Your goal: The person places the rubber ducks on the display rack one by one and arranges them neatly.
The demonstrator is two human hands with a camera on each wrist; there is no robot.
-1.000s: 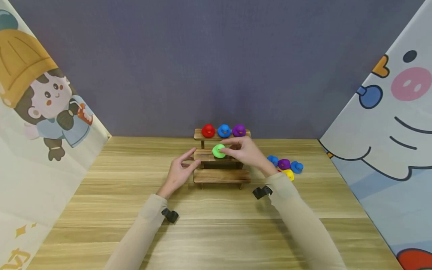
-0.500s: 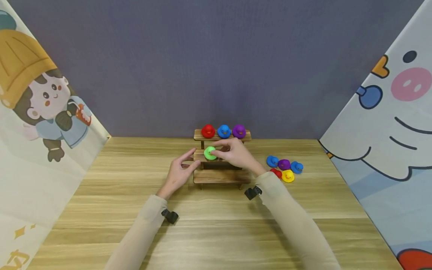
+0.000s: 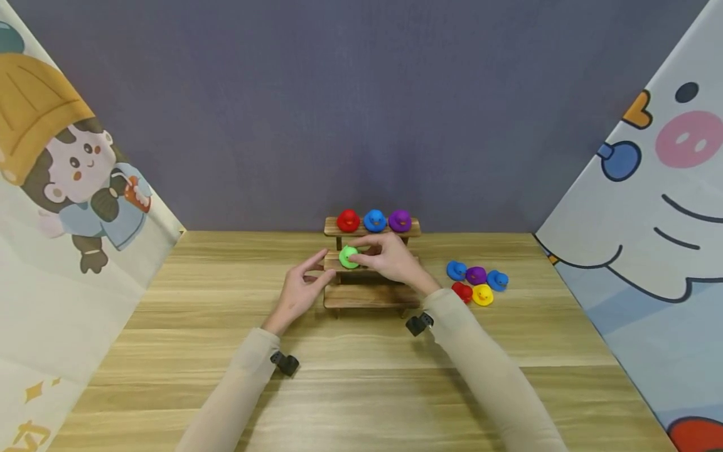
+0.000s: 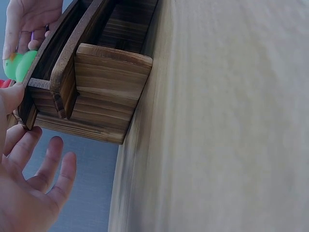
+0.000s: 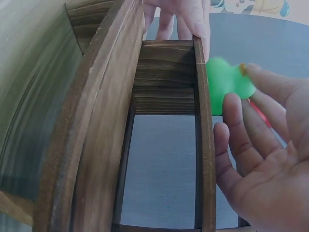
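Observation:
A green rubber duck (image 3: 347,257) sits at the left end of the middle step of a three-step wooden stand (image 3: 369,295). My right hand (image 3: 395,258) pinches it between thumb and fingers; in the right wrist view the duck (image 5: 219,84) is upright against the step's board. My left hand (image 3: 299,292) holds the left end of that same step, thumb at the front edge and forefinger at the back, its other fingers spread in the left wrist view. Along the top step stand a red duck (image 3: 348,220), a blue duck (image 3: 375,220) and a purple duck (image 3: 400,220).
Right of the stand, several more ducks lie grouped on the wooden table (image 3: 361,389), among them a yellow duck (image 3: 482,295) and a red duck (image 3: 462,292). A grey wall (image 3: 361,113) rises right behind the stand. Printed panels flank both sides.
My right hand has carried the green duck leftward along the middle step to its left end, with only a slight shift in the last half second. My left hand has stayed in place.

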